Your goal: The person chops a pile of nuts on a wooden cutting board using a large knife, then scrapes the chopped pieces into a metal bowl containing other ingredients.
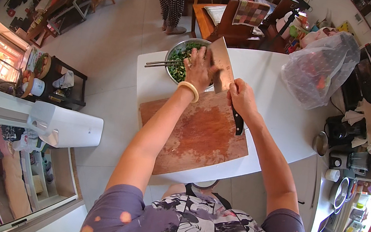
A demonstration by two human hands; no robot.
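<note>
My right hand (244,98) grips a Chinese cleaver (225,66) where its black riveted handle meets the broad blade. The blade tilts up beside a metal bowl (170,52) at the counter's far edge. Over that bowl is my left hand (199,68), fingers apart and slightly blurred, close to the blade's face; whether they touch cannot be told. A pale bangle circles the left wrist. Chopped green leaves with pale bits (178,64) fill the bowl, and a pair of chopsticks (160,64) rests across its left rim. Nearer me lies a wet, stained wooden cutting board (201,133).
The white counter (271,126) carries a clear plastic bag (320,71) at right and a small metal bowl (320,143). A person (170,0) stands beyond, near a wooden chair (239,19). A white bin (71,127) stands left.
</note>
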